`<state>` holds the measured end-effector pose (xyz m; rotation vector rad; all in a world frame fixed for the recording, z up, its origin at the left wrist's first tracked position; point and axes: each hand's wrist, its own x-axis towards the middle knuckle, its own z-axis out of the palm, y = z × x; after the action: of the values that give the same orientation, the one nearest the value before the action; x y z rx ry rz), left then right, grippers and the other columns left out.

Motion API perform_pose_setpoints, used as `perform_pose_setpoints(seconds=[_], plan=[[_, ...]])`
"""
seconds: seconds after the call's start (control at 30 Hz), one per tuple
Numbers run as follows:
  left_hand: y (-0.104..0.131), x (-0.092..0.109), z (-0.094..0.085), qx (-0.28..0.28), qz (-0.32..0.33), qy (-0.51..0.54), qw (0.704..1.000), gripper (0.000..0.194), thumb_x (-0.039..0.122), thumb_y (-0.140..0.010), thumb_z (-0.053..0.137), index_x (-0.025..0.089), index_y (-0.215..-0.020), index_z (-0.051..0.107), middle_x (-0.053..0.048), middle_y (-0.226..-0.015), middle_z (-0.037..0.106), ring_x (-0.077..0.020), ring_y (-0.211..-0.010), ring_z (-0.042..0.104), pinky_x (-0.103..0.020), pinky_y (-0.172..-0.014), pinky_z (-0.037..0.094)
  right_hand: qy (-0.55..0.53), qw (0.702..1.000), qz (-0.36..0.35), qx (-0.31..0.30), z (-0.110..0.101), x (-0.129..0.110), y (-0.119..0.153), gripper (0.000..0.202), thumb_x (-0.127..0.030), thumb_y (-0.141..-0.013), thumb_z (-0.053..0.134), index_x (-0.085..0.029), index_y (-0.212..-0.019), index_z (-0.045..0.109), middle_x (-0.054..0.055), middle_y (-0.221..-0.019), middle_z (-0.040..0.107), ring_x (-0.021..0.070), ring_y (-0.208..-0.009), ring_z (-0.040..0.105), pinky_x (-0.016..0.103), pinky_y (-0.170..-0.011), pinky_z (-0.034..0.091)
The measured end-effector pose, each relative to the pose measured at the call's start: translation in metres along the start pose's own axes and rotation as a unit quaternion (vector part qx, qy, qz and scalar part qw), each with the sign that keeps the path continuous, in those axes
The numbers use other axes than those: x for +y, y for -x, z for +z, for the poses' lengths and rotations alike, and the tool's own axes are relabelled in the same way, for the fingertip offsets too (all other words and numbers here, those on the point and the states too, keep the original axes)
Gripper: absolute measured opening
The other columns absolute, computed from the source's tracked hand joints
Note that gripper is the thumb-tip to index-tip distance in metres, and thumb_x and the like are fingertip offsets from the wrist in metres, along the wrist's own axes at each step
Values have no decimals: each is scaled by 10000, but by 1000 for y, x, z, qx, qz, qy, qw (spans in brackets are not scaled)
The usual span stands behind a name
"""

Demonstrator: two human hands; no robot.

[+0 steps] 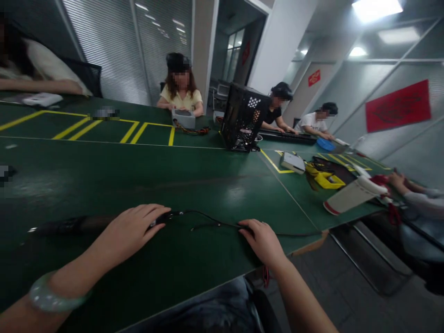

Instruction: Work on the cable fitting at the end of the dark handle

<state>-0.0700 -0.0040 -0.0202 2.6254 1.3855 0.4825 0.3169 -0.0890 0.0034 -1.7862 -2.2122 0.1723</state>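
Note:
A black corded electric screwdriver (74,225) lies across the green table in front of me, its metal tip pointing left. My left hand (138,226) is closed over its rear end, where the cord comes out. From there the black cord (204,215) runs right along the tabletop, with a short loose strand beside it. My right hand (258,238) rests on the cord with fingers bent round it; the fingertips partly hide the grip. Beyond that hand, the cord continues toward the table's right edge.
A black computer case (244,118) stands at the table's middle. On the right are a white box (293,163), a yellow tray (329,180) and a tilted white cup (355,194). Several people sit around the table. Yellow tape (130,132) marks the far side.

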Motion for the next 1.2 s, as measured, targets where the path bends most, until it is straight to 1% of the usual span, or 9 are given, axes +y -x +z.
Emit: perform_pose_setpoints(seconds=[0.37,0.47,0.5,0.57,0.67,0.87,1.03,1.13,1.2], plan=[[0,1,12,-14,31,-13,999,467,589,-896,436,364,-1303,485,6,-1282,578,-307,-1122,548,-488,-924,458,68,979,150,123,-46,124,109,295,-439,-901,515,-196,-953,675,71,-910,698,230,-832,641,322,-729,474],[-1,6,11,-14,44,-11,999,424,541,-905,440,369,-1288,500,-25,-1277,580,-310,-1128,551,-483,-915,462,53,948,261,173,-63,151,134,375,-520,-883,504,-187,-908,675,63,-757,692,204,-683,631,282,-614,455],[-1,7,11,-12,46,-12,999,418,534,-906,440,367,-1283,506,-37,-1275,581,-314,-1127,552,-485,-911,463,33,946,283,156,-67,154,138,389,-538,-873,510,-189,-913,676,55,-719,686,198,-647,622,273,-582,445],[-1,7,11,-8,44,-12,999,417,535,-906,438,365,-1279,514,-48,-1274,582,-320,-1125,555,-490,-911,461,-39,957,274,83,-72,151,142,383,-536,-865,520,-192,-921,677,47,-724,691,199,-663,627,266,-583,448],[-2,5,12,-6,41,-12,999,432,551,-902,435,361,-1280,522,-49,-1275,583,-324,-1126,555,-487,-916,456,-156,968,196,0,-76,123,132,337,-460,-907,475,-187,-955,666,47,-858,694,208,-818,630,276,-713,471],[-17,1,14,-18,21,-42,999,469,540,-905,422,296,-1296,511,-68,-1298,556,-319,-1139,530,-466,-912,440,-243,963,112,35,-95,42,69,288,-407,-926,481,-177,-975,647,32,-867,641,177,-819,577,254,-721,441],[-30,8,4,-3,-12,-38,999,455,503,-904,426,258,-1272,535,-72,-1257,587,-301,-1106,554,-424,-905,441,-254,965,68,-6,-102,18,1,353,-438,-828,638,-176,-1064,646,-12,-728,578,126,-640,513,227,-592,390],[-31,14,-3,5,-27,-33,999,428,476,-910,429,262,-1261,547,-58,-1251,594,-274,-1096,567,-394,-905,441,-282,945,24,-163,-98,15,-30,367,-408,-775,700,-165,-1048,667,-10,-745,605,121,-662,537,225,-626,415],[-31,17,-6,10,-36,-34,999,411,460,-915,433,265,-1258,547,-50,-1240,599,-261,-1101,566,-382,-912,436,-315,899,2,-303,-93,9,-42,408,-417,-761,717,-163,-1077,671,-11,-752,616,111,-653,548,211,-605,421]])
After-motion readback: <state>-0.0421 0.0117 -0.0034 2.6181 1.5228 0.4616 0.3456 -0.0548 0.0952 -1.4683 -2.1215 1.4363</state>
